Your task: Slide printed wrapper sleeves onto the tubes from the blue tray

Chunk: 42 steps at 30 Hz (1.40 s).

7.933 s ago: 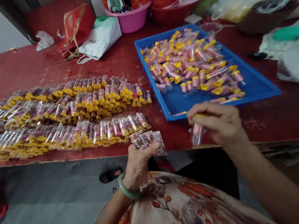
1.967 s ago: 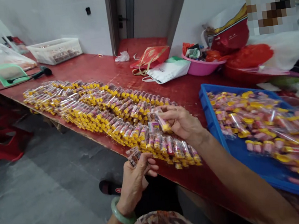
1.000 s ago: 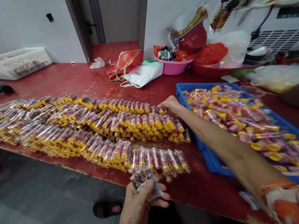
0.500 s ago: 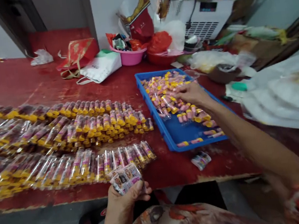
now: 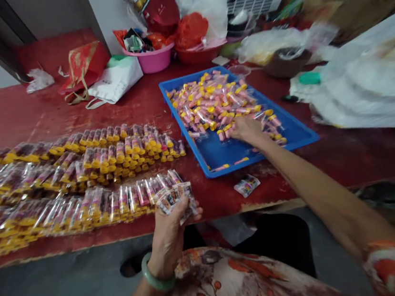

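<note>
My left hand (image 5: pixel 176 213) grips a small fanned bundle of printed cards or flat packets (image 5: pixel 177 198) above the front edge of the table. My right hand (image 5: pixel 249 129) reaches down into the blue tray (image 5: pixel 216 157), its bent fingers closed among small pink tubes with yellow caps (image 5: pixel 209 101). Whatever is between those fingertips is hidden. Beside my left hand, a row of clear-wrapped tubes with yellow ends (image 5: pixel 96 203) runs along the front of the table. A loose printed packet (image 5: pixel 247 185) lies in front of the tray.
More wrapped tubes (image 5: pixel 112 153) are stacked behind the front row. A pink basin (image 5: pixel 152 60), a white bag (image 5: pixel 117 83) and a red bag (image 5: pixel 84 66) stand farther back on the red table (image 5: pixel 52 113). White plastic sacks (image 5: pixel 362 84) are at the right.
My right hand has moved nearer, from over the pile of tubes down to its front side. My view has shifted, and the cards in my left hand are more fanned out.
</note>
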### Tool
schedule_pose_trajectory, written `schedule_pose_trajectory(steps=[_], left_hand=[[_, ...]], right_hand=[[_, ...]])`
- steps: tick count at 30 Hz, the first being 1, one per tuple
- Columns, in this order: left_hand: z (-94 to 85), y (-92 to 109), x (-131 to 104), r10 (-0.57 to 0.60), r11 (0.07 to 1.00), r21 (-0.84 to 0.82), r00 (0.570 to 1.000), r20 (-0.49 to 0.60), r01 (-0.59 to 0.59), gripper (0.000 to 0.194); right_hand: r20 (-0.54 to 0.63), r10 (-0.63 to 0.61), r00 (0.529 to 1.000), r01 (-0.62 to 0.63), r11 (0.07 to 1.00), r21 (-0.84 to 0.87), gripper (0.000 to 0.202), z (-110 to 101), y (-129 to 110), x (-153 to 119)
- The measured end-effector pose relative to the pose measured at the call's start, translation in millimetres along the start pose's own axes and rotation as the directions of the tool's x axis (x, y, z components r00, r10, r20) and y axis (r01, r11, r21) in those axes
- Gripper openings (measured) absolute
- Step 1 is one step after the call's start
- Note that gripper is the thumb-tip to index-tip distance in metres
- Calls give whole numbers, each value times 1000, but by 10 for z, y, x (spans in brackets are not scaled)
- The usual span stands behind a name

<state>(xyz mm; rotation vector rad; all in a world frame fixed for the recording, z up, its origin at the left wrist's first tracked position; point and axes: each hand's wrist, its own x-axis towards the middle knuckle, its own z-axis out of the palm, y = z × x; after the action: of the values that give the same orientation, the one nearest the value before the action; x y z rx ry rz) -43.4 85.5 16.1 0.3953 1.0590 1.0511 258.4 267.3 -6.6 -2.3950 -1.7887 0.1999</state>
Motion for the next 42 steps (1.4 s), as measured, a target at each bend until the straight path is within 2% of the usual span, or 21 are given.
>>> schedule_pose_trajectory(steps=[4,6,7,9,10,11,12,13,14,16,19,23,27,30,33,37,42], left_hand=[[69,-67,-19,-2,1000,-7,1000,-13,2,36],[85,-96,-5,1,1000,-19,999,-37,-2,36],[95,-109,6,5,1000,-21,999,-39,-5,36],[119,-136,32,11,1000,-17,1000,-23,-11,34],[135,-151,45,10,1000,-10,1000,-9,-10,33],[153,-169,58,3,1000,-2,1000,8,-3,31],[172,-189,67,-4,1000,7,1000,27,4,30],[191,-211,73,-10,1000,16,999,45,10,29],[209,-233,75,-15,1000,26,998,66,13,28],[235,-273,66,-12,999,54,994,107,6,27],[248,-299,34,-30,994,109,988,153,14,27],[234,-284,11,-76,990,128,984,159,56,29],[211,-293,35,-41,993,112,984,172,22,29],[200,-307,56,13,996,83,989,150,-26,26],[199,-310,63,17,998,66,996,88,-23,32],[211,-321,67,-17,999,31,999,49,16,40],[239,-351,68,-61,998,-30,998,34,62,31]], right_hand=[[-95,5,995,23,957,290,36,-89,69,-167],[-123,20,992,36,899,437,31,-163,122,-405],[-112,25,993,40,841,540,28,-196,136,-573],[-46,1,999,33,679,734,20,-231,116,-988],[47,-38,998,-27,422,906,16,-229,74,-1216],[102,-78,992,-71,334,940,19,-213,10,-1440],[152,-107,983,-115,290,950,22,-185,-72,-1646],[236,-150,960,-202,212,956,23,-149,-163,-1824],[299,-204,932,-263,185,947,24,-109,-256,-1964],[355,-292,888,-323,153,934,26,-33,-408,-2128],[341,-324,883,-296,181,938,19,21,-492,-2148],[374,-328,867,-299,257,919,15,-44,-459,-2014],[384,-401,832,-248,350,903,18,-164,-435,-1922],[356,-377,855,-203,388,899,17,-216,-334,-1977],[262,-331,906,-177,267,947,16,-199,-143,-2144],[143,-341,929,-122,83,989,11,-108,37,-2418],[16,-317,948,-22,-13,1000,13,-35,13,-2638]])
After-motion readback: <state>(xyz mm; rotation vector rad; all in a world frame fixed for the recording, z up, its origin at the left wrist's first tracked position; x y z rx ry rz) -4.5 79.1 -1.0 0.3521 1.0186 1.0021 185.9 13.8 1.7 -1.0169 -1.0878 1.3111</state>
